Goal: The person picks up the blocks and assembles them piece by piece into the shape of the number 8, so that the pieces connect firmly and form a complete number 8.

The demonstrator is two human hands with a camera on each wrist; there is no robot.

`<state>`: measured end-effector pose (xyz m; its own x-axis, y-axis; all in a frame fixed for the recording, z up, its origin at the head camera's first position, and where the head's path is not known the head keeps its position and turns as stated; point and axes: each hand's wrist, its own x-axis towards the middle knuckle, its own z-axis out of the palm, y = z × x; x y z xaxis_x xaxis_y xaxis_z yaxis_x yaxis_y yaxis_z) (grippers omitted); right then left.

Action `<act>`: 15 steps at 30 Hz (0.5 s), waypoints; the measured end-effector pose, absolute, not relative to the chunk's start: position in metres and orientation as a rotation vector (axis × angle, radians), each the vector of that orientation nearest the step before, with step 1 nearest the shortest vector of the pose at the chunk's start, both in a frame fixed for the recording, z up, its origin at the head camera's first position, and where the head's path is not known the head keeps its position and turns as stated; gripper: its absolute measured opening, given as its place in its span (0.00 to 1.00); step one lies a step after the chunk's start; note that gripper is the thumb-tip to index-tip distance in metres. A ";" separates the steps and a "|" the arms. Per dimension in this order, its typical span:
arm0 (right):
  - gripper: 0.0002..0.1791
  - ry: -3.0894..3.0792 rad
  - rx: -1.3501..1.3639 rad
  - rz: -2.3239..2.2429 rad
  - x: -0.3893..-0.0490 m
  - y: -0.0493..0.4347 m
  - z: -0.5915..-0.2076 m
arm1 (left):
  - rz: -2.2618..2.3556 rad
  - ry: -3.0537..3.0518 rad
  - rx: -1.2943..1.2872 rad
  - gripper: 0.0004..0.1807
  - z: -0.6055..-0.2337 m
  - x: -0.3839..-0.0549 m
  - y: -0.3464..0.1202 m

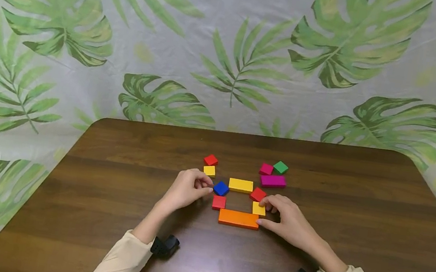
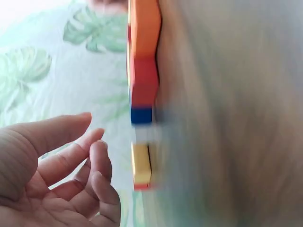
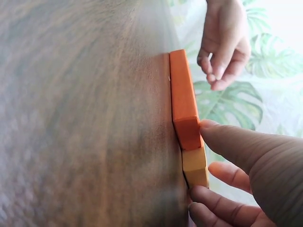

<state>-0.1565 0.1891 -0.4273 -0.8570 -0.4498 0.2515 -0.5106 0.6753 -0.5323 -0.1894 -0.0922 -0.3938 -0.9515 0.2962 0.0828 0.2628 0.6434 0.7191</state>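
Several coloured blocks lie flat on the table in a loose ring. A long orange block [image 1: 239, 219] forms its near side, with a red square block [image 1: 219, 202] and a yellow square block [image 1: 259, 209] behind its ends. My right hand [image 1: 291, 220] has its thumb at the orange block's right end and fingertips at the yellow square, thumb and fingers apart. Beside a turned blue block [image 1: 221, 188] is my left hand [image 1: 188, 190], its fingers loosely bent and holding nothing in the left wrist view. A yellow rectangular block [image 1: 240, 186] and a turned red block [image 1: 258, 194] complete the ring.
Behind the ring on the left lie a small yellow block [image 1: 209, 171] and a red one [image 1: 211, 160]. On the right are a magenta rectangular block [image 1: 272, 181], a magenta square [image 1: 266, 169] and a green block [image 1: 280, 167]. A leaf-patterned cloth [image 1: 172, 44] hangs behind the table.
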 end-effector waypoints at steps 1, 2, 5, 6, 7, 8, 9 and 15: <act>0.17 -2.781 0.798 0.929 -0.156 0.190 -0.427 | 1.199 2.822 0.455 0.06 -0.393 -0.194 -0.094; 0.17 -2.780 0.796 0.926 -0.156 0.190 -0.426 | 1.170 2.837 0.436 0.07 -0.392 -0.198 -0.095; 0.17 -2.771 0.787 0.915 -0.156 0.192 -0.426 | 1.062 2.880 0.409 0.10 -0.389 -0.211 -0.097; 0.17 -2.768 0.787 0.916 -0.156 0.193 -0.426 | 1.035 2.895 0.403 0.11 -0.388 -0.215 -0.098; 0.17 -2.765 0.787 0.914 -0.156 0.193 -0.426 | 1.007 2.915 0.397 0.12 -0.387 -0.219 -0.098; 0.17 -2.763 0.790 0.913 -0.156 0.192 -0.426 | 0.979 2.935 0.389 0.13 -0.387 -0.222 -0.098; 0.17 -2.761 0.796 0.916 -0.157 0.191 -0.426 | 0.949 2.952 0.384 0.13 -0.387 -0.225 -0.099; 0.17 -2.757 0.825 0.940 -0.158 0.185 -0.428 | 0.784 2.986 0.392 0.15 -0.389 -0.235 -0.104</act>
